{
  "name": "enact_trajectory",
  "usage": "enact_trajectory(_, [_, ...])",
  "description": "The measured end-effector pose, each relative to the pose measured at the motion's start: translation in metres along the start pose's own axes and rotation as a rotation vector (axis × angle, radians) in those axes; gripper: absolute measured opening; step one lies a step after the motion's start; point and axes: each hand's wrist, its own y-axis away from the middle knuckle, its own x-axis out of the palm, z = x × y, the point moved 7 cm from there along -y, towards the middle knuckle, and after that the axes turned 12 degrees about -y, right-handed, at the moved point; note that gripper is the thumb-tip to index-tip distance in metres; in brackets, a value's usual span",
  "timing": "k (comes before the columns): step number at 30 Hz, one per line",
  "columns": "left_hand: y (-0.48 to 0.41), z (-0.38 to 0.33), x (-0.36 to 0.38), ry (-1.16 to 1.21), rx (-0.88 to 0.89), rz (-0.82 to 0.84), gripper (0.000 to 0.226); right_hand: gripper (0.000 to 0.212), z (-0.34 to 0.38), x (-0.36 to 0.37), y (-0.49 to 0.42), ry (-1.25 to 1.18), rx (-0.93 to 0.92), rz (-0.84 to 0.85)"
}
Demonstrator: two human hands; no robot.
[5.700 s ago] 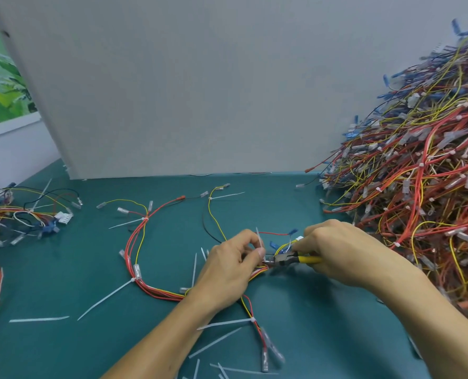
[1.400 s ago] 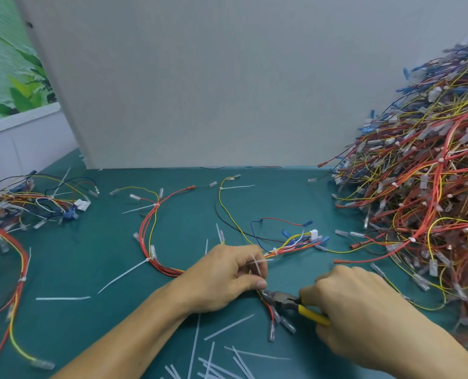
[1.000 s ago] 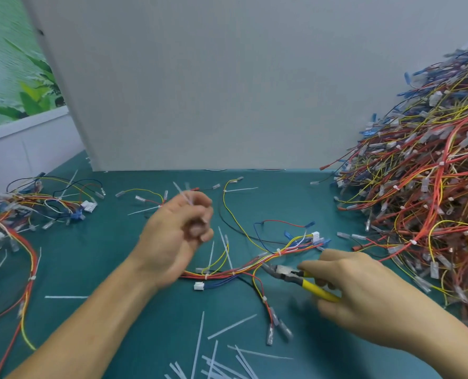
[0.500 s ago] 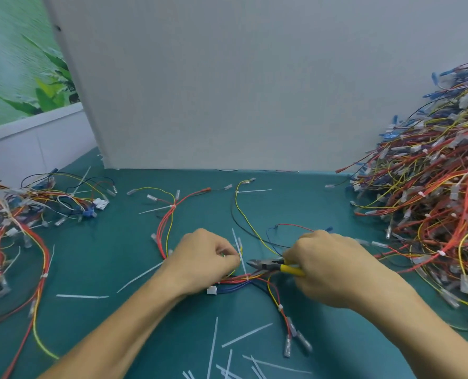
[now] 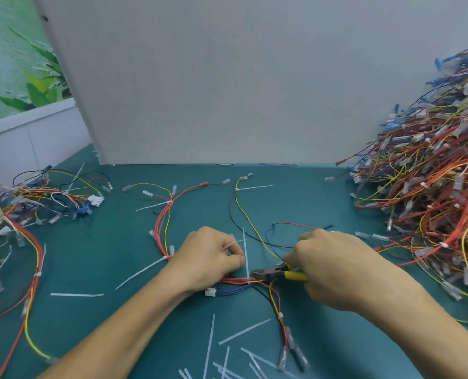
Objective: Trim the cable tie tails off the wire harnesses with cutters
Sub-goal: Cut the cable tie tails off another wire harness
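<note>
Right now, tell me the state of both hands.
Left hand: closed, gripping the wire harness.
Right hand: closed, gripping the yellow-handled cutters.

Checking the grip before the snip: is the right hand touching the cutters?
Touching. The head view shows the right hand with its fingers curled round the yellow handles of the cutters.
</note>
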Motion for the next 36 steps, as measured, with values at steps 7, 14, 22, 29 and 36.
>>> enact_trajectory(7, [0.001,0.002,-0.003,0.181,0.059,0.14,0.006,0.013,-0.015,-0.024,0.006,0.008,0.056,-0.062])
enact_trajectory(14, [0.003,-0.006,0.006,-0.065,0.149,0.227,0.028,0.004,-0.019,-0.035,0.018,-0.009,0.066,-0.055])
enact_trajectory(22, [0.001,-0.006,0.008,-0.083,0.158,0.243,0.053,0.016,-0.014,-0.03,0.017,0.036,0.114,-0.011])
enact_trajectory(29, [-0.002,-0.007,0.008,-0.115,0.043,0.088,0.02,0.019,-0.005,-0.019,0.013,0.062,0.102,0.033])
enact_trajectory(36, [0.0,0.001,0.005,0.058,-0.042,-0.005,0.017,0.029,-0.002,-0.017,0.015,0.066,0.131,0.04])
